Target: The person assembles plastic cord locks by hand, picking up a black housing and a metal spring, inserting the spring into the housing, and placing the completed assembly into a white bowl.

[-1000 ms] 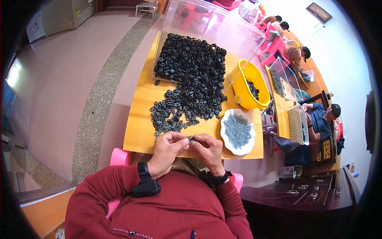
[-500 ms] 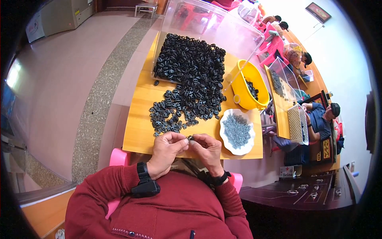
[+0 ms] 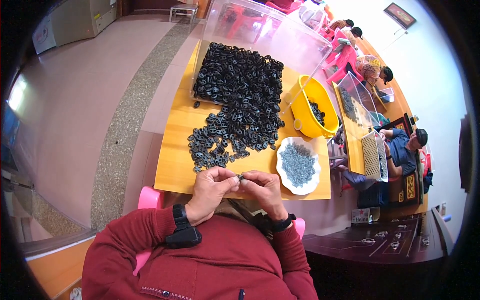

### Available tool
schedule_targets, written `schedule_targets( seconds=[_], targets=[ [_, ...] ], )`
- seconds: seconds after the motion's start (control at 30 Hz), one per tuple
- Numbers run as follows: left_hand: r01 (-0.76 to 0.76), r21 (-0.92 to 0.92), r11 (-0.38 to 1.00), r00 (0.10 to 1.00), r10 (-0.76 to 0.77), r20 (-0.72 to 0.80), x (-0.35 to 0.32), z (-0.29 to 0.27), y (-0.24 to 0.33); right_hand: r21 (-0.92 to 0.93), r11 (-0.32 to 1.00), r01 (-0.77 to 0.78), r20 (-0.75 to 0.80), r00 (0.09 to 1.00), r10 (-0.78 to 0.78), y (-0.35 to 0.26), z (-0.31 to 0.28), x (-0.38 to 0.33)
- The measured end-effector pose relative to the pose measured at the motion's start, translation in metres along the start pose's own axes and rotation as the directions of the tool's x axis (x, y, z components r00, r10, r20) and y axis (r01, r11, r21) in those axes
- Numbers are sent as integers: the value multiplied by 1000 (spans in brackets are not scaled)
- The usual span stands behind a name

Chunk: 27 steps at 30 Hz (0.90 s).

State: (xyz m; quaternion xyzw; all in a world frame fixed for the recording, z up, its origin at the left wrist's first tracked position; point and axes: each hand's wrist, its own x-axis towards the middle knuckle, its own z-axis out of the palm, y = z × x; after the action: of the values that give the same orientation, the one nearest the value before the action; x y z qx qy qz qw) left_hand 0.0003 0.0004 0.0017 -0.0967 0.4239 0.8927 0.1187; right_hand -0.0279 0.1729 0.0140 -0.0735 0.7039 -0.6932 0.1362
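Close to the table's front edge, my left hand (image 3: 211,194) and my right hand (image 3: 263,192) meet with thumbs and fingertips pinched together. Between them is a small dark cord lock (image 3: 240,177), mostly covered by the fingers. Just beyond my hands spreads a heap of black plastic cord-lock pieces (image 3: 240,85), oval with holes. It spills out of a clear plastic bin (image 3: 270,37) tipped on its side. Right of my right hand, a white scalloped dish (image 3: 281,176) holds many tiny grey metal pieces (image 3: 298,164) that look like springs.
A yellow tub (image 3: 305,102) with some black pieces stands at the table's right side, a pale ring (image 3: 297,124) by its near edge. The wooden table (image 3: 172,167) ends just before my body. Across the aisle, a person (image 3: 402,150) sits at another table (image 3: 345,135).
Both hands stay together at the same spot. My fingertips have shifted slightly around the small cord lock, and my right hand has turned and moved a little right.
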Motion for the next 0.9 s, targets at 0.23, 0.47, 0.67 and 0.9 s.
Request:
schedule_targets(
  seconds=[0.23, 0.47, 0.67, 0.9],
  targets=[
    [12, 16, 1000, 1000, -12, -2, -1, 1, 1, 20, 996, -87, 26, 996, 87, -5, -7, -1],
    [22, 37, 999, 1000, -21, -6, 1, 1, 1, 196, 956, -218, -63, 970, 234, -6, -8, -1],
    [20, 60, 998, 1000, -21, 14, 1, 1, 2, 282, 945, -165, -70, 979, 192, -3, -8, -1],
    [19, 78, 997, 999, -22, 39, 2, 0, 2, 289, 944, -161, -56, 981, 184, -2, -8, -2]
  ],
)
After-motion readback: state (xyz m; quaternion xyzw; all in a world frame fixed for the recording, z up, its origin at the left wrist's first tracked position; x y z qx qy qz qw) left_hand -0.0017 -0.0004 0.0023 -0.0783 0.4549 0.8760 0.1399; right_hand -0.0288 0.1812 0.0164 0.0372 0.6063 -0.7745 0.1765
